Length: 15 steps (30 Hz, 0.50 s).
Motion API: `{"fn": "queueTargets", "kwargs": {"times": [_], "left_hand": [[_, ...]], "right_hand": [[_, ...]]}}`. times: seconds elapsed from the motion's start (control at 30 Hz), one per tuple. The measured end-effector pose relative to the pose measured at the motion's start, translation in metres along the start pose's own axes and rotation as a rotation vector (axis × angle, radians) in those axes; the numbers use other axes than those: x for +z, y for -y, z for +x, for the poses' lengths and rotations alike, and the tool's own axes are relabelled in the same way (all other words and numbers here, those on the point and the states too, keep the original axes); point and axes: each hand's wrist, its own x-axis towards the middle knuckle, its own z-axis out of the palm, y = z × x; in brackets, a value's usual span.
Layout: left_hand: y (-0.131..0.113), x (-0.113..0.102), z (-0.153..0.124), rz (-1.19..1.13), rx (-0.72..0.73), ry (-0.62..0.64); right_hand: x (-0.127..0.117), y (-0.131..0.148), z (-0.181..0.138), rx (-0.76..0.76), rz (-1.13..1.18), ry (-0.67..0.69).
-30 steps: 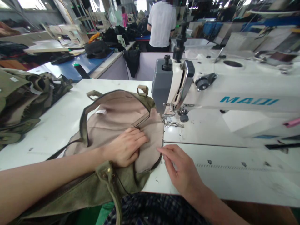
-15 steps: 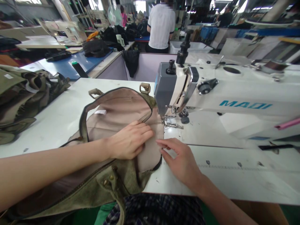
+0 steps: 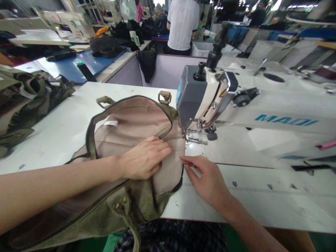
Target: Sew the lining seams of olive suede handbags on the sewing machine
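An olive duffel bag (image 3: 141, 197) lies open on the sewing table, with its pinkish-beige lining (image 3: 131, 122) showing inside a curved zipper. My left hand (image 3: 145, 157) rests knuckles up on the lining, its fingers bent and gripping the cloth; the thumb's hold is partly hidden. At the lining's right edge, my right hand (image 3: 203, 175) has thumb and forefinger tips closed on the border. Just beyond both hands, the edge runs up to the presser foot (image 3: 187, 134) of a white sewing machine (image 3: 286, 101). The needle's contact with the cloth is hard to make out.
More olive bag pieces (image 3: 23, 101) are heaped on the left. A green-topped thread cone (image 3: 85, 71) stands behind the white table (image 3: 63, 115). Farther back are a blue table (image 3: 102, 68), a hanging black cloth (image 3: 147, 66) and a person in a white shirt (image 3: 183, 24).
The view has shifted slightly, so the machine sits farther right. Both hands keep nearly the same places on the bag, the right one moving slightly right along with the lining edge.
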Motion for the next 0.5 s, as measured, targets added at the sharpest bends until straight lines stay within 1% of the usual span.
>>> {"fn": "queueTargets", "kwargs": {"times": [0.2, 0.33, 0.43, 0.5], "left_hand": [[0.002, -0.001, -0.002, -0.01, -0.01, -0.001], [0.001, -0.004, -0.003, -0.041, -0.013, -0.002], [0.001, -0.005, -0.002, -0.044, -0.01, 0.008], [0.001, -0.006, -0.001, -0.037, -0.006, 0.009]], "right_hand": [[-0.004, 0.01, -0.005, 0.102, 0.084, 0.104], [-0.005, 0.016, -0.011, 0.099, 0.06, 0.201], [-0.001, 0.016, -0.012, 0.082, 0.036, 0.182], [0.002, 0.016, -0.012, 0.04, 0.018, 0.159]]}}
